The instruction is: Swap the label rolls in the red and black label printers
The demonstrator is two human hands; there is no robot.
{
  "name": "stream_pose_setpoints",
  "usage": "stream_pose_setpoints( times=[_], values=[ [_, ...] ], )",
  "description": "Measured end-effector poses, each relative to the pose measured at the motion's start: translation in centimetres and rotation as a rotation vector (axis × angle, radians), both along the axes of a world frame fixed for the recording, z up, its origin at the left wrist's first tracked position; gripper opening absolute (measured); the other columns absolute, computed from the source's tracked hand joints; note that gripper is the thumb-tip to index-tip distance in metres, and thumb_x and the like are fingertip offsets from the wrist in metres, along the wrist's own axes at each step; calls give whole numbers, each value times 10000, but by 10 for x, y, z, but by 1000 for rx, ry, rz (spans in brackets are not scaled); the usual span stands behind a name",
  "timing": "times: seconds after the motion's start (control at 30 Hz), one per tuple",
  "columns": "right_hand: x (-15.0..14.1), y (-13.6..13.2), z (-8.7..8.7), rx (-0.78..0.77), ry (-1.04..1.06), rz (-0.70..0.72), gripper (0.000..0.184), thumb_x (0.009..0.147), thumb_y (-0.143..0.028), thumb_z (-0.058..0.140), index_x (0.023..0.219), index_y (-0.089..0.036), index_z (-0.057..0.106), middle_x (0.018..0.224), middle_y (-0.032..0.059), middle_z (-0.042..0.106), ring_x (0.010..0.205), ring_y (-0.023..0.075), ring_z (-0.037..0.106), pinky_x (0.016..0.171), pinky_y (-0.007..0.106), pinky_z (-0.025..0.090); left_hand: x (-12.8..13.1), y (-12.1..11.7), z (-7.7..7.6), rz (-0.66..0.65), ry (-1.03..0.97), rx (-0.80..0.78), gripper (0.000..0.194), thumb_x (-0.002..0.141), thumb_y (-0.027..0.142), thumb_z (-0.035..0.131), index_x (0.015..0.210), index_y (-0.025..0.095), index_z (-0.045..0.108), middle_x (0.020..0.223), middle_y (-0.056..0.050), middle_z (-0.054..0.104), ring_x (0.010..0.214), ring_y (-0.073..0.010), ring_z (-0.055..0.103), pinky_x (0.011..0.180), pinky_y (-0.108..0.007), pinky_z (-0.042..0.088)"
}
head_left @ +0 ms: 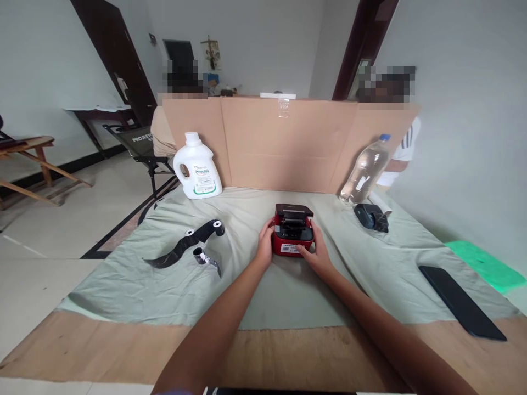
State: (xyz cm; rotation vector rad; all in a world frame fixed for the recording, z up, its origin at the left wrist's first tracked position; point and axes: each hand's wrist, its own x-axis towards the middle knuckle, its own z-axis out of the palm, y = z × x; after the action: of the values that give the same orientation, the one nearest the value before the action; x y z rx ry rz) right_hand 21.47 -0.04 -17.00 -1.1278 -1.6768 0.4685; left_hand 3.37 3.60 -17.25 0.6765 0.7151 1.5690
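Note:
A small red and black printer (293, 230) stands on the green cloth in front of me, its lid raised at the back and a roller showing inside. My left hand (266, 241) is closed along its left side. My right hand (316, 249) grips the right side, with the thumb across the front near a white label (289, 248). To the left lies a black ribbon (181, 249) wound on two spools with white ends. Close to it is a smaller loose roll (200, 255) with a dark strip trailing from it.
Along the back stands a cardboard screen (284, 145). A white detergent jug (200, 170) is at back left. At right are a clear bottle (366, 170) leaning on the screen, a dark wrapped item (370, 217) and a black phone-like slab (461, 302). Two people sit beyond the screen.

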Motion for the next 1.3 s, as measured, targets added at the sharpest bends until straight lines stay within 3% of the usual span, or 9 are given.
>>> stream_pose_setpoints(
  times=[0.17, 0.3, 0.5, 0.57, 0.63, 0.8, 0.87, 1.1, 1.3],
  values=[
    [20, 13, 33, 6, -92, 36, 512, 985, -558, 461, 1303, -221, 679, 1437, 130, 612, 1358, 310, 528, 1172, 527, 384, 0, 0, -2, -16, -3, 9, 462, 781, 324, 678, 1227, 212, 714, 1257, -62, 742, 1237, -275, 638, 1107, -407, 442],
    [22, 52, 83, -175, -202, 35, 469, 982, -489, 425, 1039, -193, 785, 1082, 106, 774, 1057, 280, 677, 1021, 467, 494, -1, 1, -2, -15, -17, -5, 453, 782, 315, 677, 1222, 220, 719, 1250, -55, 746, 1229, -270, 638, 1091, -395, 452],
    [4, 99, 142, -650, -583, 548, 363, 822, -395, 647, 1049, -164, 811, 984, 86, 800, 739, 197, 665, 704, 324, 538, 0, 4, -5, -13, -12, 12, 448, 788, 316, 673, 1222, 221, 724, 1263, -60, 740, 1242, -268, 629, 1098, -393, 448],
    [-3, 104, 146, -727, -639, 599, 388, 846, -371, 621, 1130, -169, 791, 1034, 90, 795, 665, 165, 634, 633, 299, 527, 0, 5, -6, -15, -19, 18, 452, 781, 316, 679, 1221, 218, 724, 1263, -65, 738, 1237, -267, 630, 1098, -394, 445],
    [-12, 106, 144, -704, -741, 517, 408, 858, -285, 572, 1204, -182, 761, 1100, 99, 780, 660, 164, 640, 608, 290, 524, 0, 6, -8, -18, -29, 18, 457, 774, 320, 688, 1218, 216, 725, 1260, -70, 737, 1230, -266, 633, 1100, -395, 441],
    [-44, 114, 129, -509, -1175, 365, 461, 811, -70, 512, 1194, -162, 752, 1166, 146, 756, 977, 266, 696, 768, 303, 513, 0, 7, -8, -21, -28, 24, 452, 772, 312, 680, 1210, 210, 728, 1235, -69, 744, 1189, -259, 648, 1082, -389, 450],
    [-56, 118, 128, -530, -1263, 371, 416, 803, -52, 509, 1125, -121, 762, 1107, 166, 763, 961, 276, 693, 774, 311, 494, 0, 6, -6, -21, -32, 24, 444, 772, 300, 673, 1203, 207, 730, 1255, -70, 737, 1213, -259, 637, 1088, -379, 447],
    [-63, 120, 138, -697, -1312, 489, 250, 751, -64, 575, 920, -112, 752, 838, 88, 744, 707, 182, 630, 650, 273, 441, 0, 1, 2, -15, -24, 2, 440, 777, 281, 645, 1202, 208, 730, 1265, -70, 732, 1229, -266, 631, 1104, -396, 442],
    [-51, 116, 142, -577, -1300, 377, 133, 764, -153, 631, 877, -161, 700, 779, 60, 691, 689, 185, 582, 599, 297, 407, -1, 2, 2, -21, -14, 18, 444, 765, 310, 675, 1192, 202, 735, 1263, -86, 730, 1231, -291, 624, 1114, -435, 430]
  ],
)
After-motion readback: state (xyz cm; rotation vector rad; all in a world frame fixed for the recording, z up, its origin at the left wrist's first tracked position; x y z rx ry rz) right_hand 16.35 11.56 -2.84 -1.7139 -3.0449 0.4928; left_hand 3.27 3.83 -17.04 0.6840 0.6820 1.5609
